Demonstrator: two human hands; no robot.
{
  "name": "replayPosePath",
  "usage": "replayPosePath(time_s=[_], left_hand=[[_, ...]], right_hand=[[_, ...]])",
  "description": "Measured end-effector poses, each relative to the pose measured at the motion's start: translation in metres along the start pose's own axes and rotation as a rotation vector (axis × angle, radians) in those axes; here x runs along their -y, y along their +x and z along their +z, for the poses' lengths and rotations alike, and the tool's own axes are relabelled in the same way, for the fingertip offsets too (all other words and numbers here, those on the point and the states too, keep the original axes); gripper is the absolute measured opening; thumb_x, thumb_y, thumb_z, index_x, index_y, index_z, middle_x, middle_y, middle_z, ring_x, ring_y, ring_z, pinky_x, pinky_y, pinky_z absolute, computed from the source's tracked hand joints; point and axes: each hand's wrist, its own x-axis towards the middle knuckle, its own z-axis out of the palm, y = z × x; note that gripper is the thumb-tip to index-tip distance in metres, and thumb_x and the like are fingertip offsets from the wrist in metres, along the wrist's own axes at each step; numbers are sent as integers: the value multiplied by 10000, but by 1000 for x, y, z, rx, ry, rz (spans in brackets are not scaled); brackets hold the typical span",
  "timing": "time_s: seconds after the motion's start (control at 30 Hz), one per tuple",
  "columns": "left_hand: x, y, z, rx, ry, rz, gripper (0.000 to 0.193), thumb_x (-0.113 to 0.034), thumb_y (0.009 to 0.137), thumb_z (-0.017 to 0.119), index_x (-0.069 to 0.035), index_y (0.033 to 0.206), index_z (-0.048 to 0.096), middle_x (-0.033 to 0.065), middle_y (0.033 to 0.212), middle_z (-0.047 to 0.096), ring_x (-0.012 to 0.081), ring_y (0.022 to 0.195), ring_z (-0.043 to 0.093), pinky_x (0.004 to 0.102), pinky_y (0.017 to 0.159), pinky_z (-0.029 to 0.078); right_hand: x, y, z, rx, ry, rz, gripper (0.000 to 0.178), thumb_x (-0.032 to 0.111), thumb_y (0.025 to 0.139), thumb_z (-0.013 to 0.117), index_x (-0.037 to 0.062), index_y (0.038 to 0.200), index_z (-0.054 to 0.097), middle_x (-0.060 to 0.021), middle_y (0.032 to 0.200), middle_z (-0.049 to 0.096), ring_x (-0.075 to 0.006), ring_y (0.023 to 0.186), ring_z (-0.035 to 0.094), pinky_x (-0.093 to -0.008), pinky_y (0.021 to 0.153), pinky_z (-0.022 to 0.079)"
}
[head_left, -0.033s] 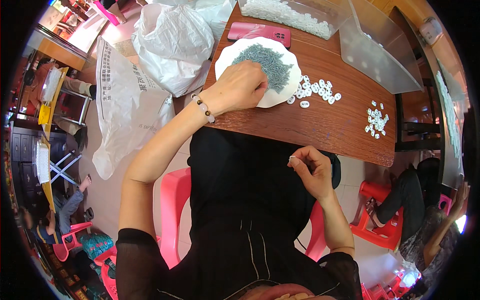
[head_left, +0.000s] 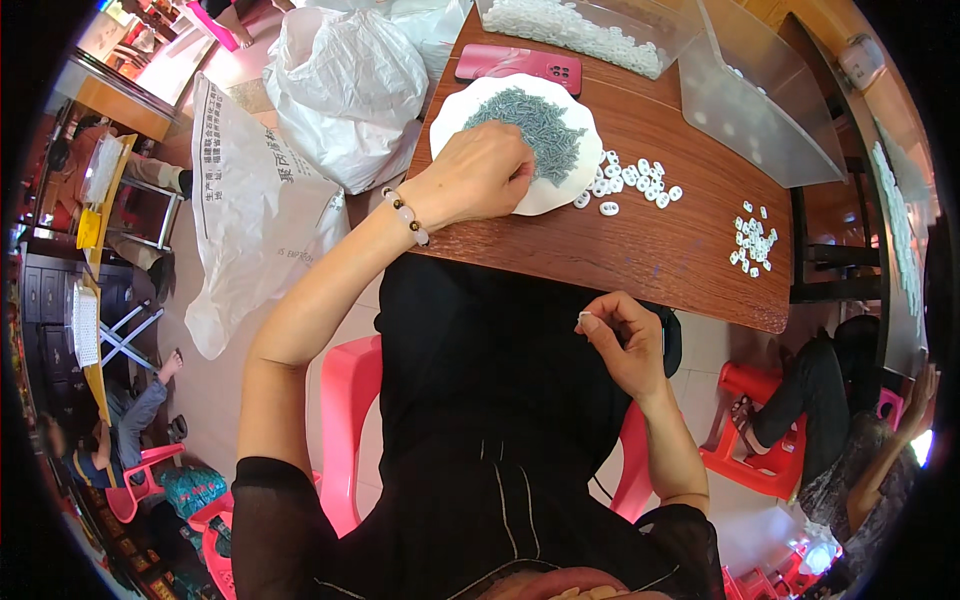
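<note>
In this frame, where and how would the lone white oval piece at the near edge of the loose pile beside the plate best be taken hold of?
Probably by its rounded ends, pinched from above and the near side: the white oval piece lies flat on the table, longer left to right, with bare wood before it, while the pile crowds its far side.

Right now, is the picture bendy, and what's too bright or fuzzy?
Head view: the front edge of the brown table curves; head view: the upper-left background looks washed out; head view: the bracelet looks clear, the white piece in the right hand too small to judge.
</note>
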Motion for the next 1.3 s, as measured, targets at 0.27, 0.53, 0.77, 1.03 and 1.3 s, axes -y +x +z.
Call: replayPosePath(time_s=[0.27, 0.53, 0.77, 1.03, 1.3], left_hand=[[9, -1, -6, -24, -267, -173, 143, -130, 773, 621, 7, 783, 659, 146, 771, 636, 248, 685, 611, 350, 632, 478], [11, -4, -12, -12, -916, -467, 92, -124, 835, 622, -43, 854, 661, -10, 768, 629, 46, 620, 528, 182, 536, 380], [14, -13, -18, -64, -1302, -552, 151, -156, 878, 633, -11, 902, 667, 45, 835, 675, 51, 661, 575, 187, 591, 465], [9, -19, -17, -94, -1412, -550, 184, -178, 875, 647, -3, 925, 675, 55, 850, 688, 61, 672, 584, 190, 598, 473], [5, -24, -21, -82, -1416, -534, 204, -192, 880, 648, 3, 927, 687, 57, 850, 692, 65, 670, 577, 194, 582, 467]], right_hand=[[2, 1, -1, 5, -5, 7, 59, 57, 887, 624, 5, 907, 606, -9, 775, 638, -45, 709, 563, -192, 675, 452], [10, 3, -6, -16, 76, 16, 50, 51, 898, 618, 14, 918, 592, -4, 795, 638, -39, 708, 560, -183, 652, 442], [59, 39, -9, -93, -86, -70, 91, 59, 890, 639, 9, 953, 597, 10, 732, 640, 1, 645, 528, -153, 563, 395], [72, 113, 16, -118, -215, -304, 115, 27, 863, 616, 6, 970, 655, -19, 731, 642, -37, 637, 523, -191, 564, 402], [79, 132, 33, -110, -636, -855, 183, -19, 800, 665, 7, 981, 674, -103, 821, 650, -191, 687, 600, -288, 585, 480]])
